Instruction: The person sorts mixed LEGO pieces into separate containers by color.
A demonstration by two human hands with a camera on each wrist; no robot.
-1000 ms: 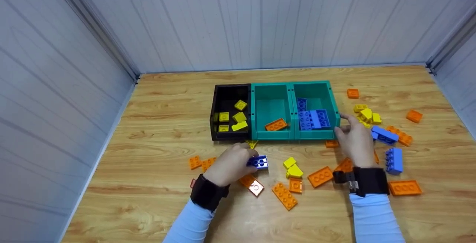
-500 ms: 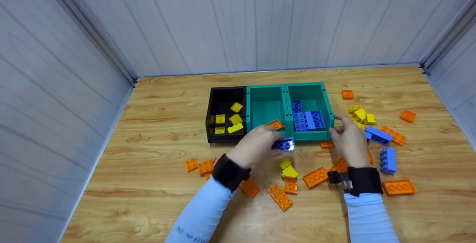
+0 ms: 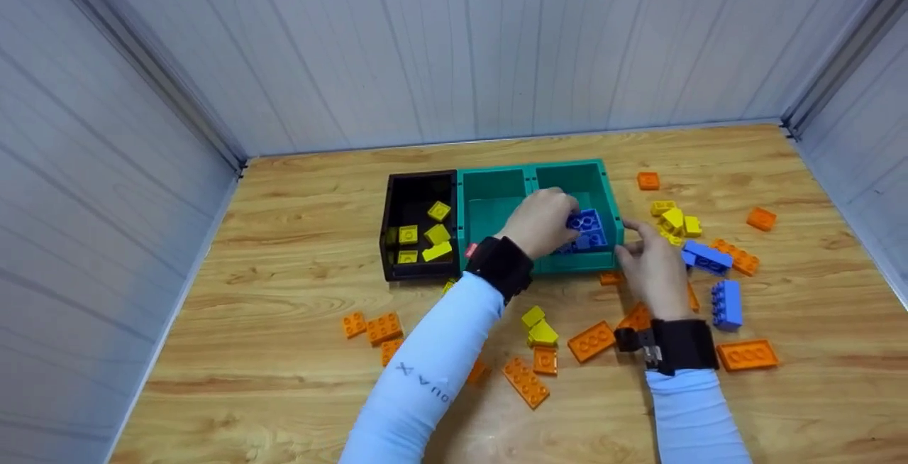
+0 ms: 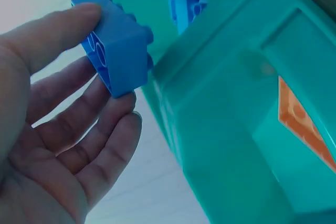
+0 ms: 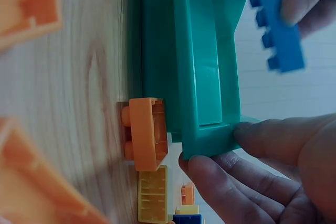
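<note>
My left hand (image 3: 543, 223) is over the right-hand green bin (image 3: 578, 263). Between thumb and fingers it pinches a blue toy building brick (image 4: 118, 45), whose studs face the bin in the left wrist view. The right wrist view shows this brick above the bin's rim. Several blue bricks (image 3: 594, 239) lie inside the bin, partly hidden by the left hand. My right hand (image 3: 656, 269) holds the bin's near right corner, its thumb and fingertips (image 5: 202, 169) against the wall.
A middle green bin (image 3: 489, 179) and a black bin (image 3: 418, 274) with yellow bricks adjoin on the left. Orange bricks (image 3: 592, 341) and yellow bricks (image 3: 543, 333) are scattered in front. More yellow bricks (image 3: 672, 221) and blue bricks (image 3: 727, 304) lie on the right.
The left hand has carried the blue brick from the table before the bins up and right, over the right-hand green bin. The right hand stays at that bin's corner.
</note>
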